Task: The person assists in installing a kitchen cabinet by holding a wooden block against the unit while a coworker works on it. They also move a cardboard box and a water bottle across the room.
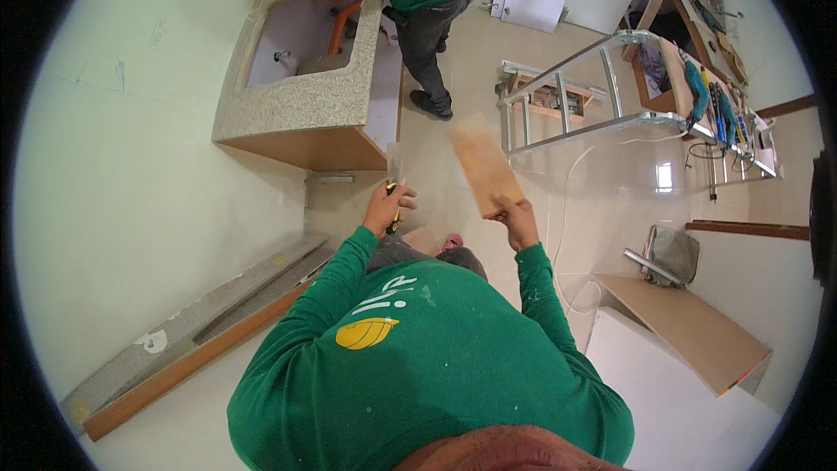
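In the head view, my left hand (388,208) is closed around a yellow-and-black handled tool (392,225) with a pale flat blade pointing away from me. Whether that blade belongs to a saw or a scraper is unclear. My right hand (516,220) grips the near end of a thin brown wooden board (485,166), which is tilted up in front of me, its far end slightly blurred. Between the tool's blade and the board there is a gap. Just beyond my left hand stands the corner of a cabinet (301,147) with a speckled stone countertop.
A co-worker (432,0) stands beyond the countertop (288,109), which has a large cutout. A metal ladder (567,135) lies to the right, with power tools (697,96) and a white cord (571,176). Long boards (200,340) line the left wall; panels (689,327) lie behind right.
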Motion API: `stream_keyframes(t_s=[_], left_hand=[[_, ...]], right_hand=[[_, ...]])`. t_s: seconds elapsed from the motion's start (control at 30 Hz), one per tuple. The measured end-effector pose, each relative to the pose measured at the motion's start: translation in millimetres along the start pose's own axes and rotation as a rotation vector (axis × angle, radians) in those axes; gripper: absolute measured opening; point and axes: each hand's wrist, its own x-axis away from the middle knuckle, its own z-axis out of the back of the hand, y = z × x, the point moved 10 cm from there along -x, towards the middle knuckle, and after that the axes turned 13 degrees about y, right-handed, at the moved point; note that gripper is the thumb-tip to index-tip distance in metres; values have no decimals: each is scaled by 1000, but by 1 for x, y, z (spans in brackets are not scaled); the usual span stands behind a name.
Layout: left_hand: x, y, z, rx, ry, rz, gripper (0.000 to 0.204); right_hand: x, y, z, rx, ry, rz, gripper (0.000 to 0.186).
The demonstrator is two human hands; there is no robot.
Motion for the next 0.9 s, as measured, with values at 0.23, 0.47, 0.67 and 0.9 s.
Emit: stream_keyframes(t_s=[0.23, 0.47, 0.67, 0.9], left_hand=[[-24, 82, 11, 377, 126, -160, 29], [-118, 121, 77, 661, 243, -117, 27], [-192, 114, 177, 599, 414, -55, 24], [-222, 106, 241, 498, 619, 61, 32]], right_hand=[[13, -44, -153, 123, -396, 42, 37], [-42, -88, -275, 501, -707, 164, 50], [-121, -112, -380, 1125, -956, 695, 66], [-301, -138, -506, 1284, -308, 1188, 66]])
